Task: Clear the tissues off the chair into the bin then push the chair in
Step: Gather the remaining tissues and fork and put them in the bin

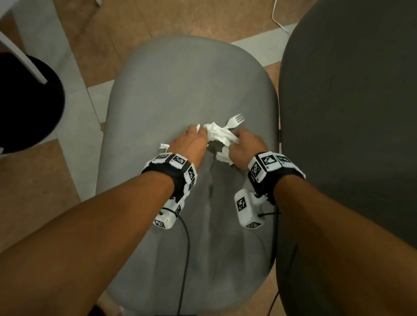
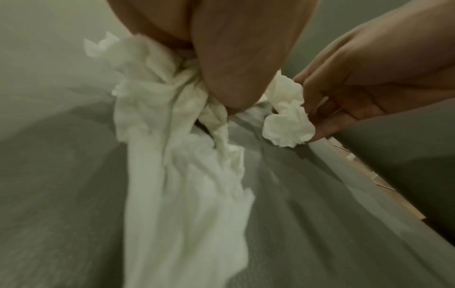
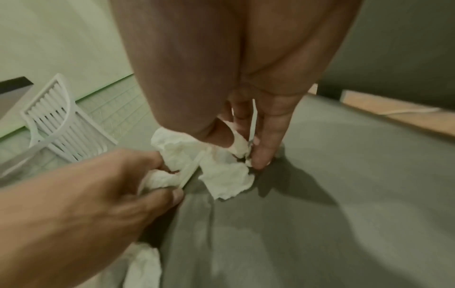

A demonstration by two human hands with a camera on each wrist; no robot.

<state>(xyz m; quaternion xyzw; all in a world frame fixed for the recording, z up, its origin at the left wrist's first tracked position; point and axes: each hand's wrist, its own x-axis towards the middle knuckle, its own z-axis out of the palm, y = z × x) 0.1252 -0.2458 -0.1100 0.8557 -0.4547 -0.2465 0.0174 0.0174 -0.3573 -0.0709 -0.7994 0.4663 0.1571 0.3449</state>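
A grey chair seat [image 1: 183, 82] fills the middle of the head view. On it lie crumpled white tissues [image 1: 219, 135] and a white plastic fork [image 1: 235, 121]. My left hand [image 1: 199, 132] grips a bunch of tissue [image 2: 184, 175], which trails down from under its thumb [image 2: 234, 68]. My right hand [image 1: 236, 137] pinches another crumpled tissue [image 3: 226, 171] between thumb and fingertips [image 3: 265, 148], just by the fork's handle. Both hands meet over the seat's centre. A black bin [image 1: 21, 100] stands on the floor to the left of the chair.
A large dark grey rounded surface [image 1: 353, 118] sits close along the chair's right side. White frame legs [image 1: 17, 50] cross above the bin. A white slatted chair [image 3: 61, 117] stands further off. A white cable [image 1: 277, 12] lies on the tiled floor.
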